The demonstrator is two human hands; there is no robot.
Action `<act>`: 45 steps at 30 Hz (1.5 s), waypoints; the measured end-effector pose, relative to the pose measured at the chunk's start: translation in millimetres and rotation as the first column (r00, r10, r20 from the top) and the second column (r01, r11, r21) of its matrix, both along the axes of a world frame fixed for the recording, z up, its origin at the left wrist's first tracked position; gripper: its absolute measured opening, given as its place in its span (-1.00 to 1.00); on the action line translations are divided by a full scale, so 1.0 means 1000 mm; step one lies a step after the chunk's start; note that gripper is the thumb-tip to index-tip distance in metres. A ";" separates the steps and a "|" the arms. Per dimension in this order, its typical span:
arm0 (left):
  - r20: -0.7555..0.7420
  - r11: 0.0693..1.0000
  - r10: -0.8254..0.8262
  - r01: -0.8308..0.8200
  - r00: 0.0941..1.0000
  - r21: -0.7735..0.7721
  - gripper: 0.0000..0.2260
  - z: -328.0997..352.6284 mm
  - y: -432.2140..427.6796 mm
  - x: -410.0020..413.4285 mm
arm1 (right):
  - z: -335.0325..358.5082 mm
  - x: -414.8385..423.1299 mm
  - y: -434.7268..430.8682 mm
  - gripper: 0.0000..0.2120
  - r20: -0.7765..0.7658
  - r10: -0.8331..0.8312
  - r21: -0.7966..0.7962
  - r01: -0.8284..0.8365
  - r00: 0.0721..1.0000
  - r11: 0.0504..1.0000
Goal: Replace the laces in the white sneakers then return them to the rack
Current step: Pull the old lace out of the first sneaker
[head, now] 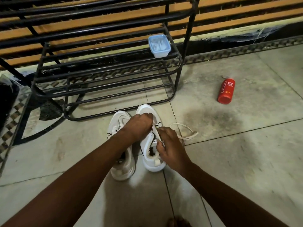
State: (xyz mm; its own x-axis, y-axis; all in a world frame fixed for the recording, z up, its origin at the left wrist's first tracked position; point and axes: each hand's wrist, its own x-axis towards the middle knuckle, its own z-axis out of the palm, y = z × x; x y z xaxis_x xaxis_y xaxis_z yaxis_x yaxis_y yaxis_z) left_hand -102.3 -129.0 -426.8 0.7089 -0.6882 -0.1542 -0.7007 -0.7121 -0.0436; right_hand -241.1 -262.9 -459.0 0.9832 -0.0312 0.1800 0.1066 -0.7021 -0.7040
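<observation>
Two white sneakers stand side by side on the tiled floor, toes toward the black metal rack [105, 89]. The left sneaker [122, 167] lies partly under my left forearm. My left hand [139, 125] is over the front of the right sneaker [147, 140], fingers curled and pinching at its lace area. My right hand [170, 148] grips the lace beside the tongue at that shoe's opening. A loose white lace [185, 131] trails in a loop across the floor to the right of the shoe.
A pale blue lidded plastic box [159, 46] sits on the rack's right end. A red body-wash bottle [226, 91] lies on the floor to the right. A dark stain [211, 122] marks the tile. Striped wall slats run behind the rack.
</observation>
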 end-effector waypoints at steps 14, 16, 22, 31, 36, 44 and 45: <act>-0.677 0.735 0.184 -0.557 0.713 -0.387 -0.90 0.016 0.018 0.014 | 0.008 -0.002 0.006 -0.55 -0.046 -0.011 -0.119 0.005 0.999 0.993; -0.606 0.796 0.201 -0.489 0.769 -0.357 -0.89 0.015 0.015 0.013 | 0.009 -0.002 0.006 -0.56 -0.044 -0.012 -0.146 0.005 0.999 0.989; -0.906 0.220 0.195 -0.917 0.376 -0.333 -0.89 0.012 0.013 0.010 | 0.015 0.001 0.009 -0.59 -0.090 -0.069 -0.231 0.047 0.994 0.972; -0.812 0.456 0.186 -0.781 0.553 -0.427 -0.78 0.022 0.025 0.014 | 0.016 0.001 0.016 -0.64 -0.111 -0.135 -0.293 0.097 0.985 0.951; -0.539 0.668 0.327 -0.593 0.776 -0.449 -0.87 0.028 0.019 0.015 | 0.015 0.001 0.017 -0.64 -0.104 -0.145 -0.301 0.108 0.984 0.947; -0.364 0.796 0.260 -0.412 0.894 -0.443 -0.93 0.026 0.019 0.013 | 0.013 0.001 0.019 -0.61 -0.114 -0.147 -0.285 0.110 0.982 0.952; -0.345 0.791 0.295 -0.430 0.891 -0.435 -0.93 0.026 0.020 0.014 | 0.013 0.001 0.019 -0.60 -0.118 -0.145 -0.266 0.109 0.982 0.958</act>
State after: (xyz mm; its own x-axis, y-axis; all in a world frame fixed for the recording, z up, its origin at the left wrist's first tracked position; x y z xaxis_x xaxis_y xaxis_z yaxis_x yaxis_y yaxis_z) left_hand -88.8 -109.3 -400.6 0.9056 -0.4177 -0.0733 -0.3242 -0.7933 0.5153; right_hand -240.1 -244.0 -446.4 0.9897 -0.1276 0.0645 -0.0787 -0.8628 -0.4994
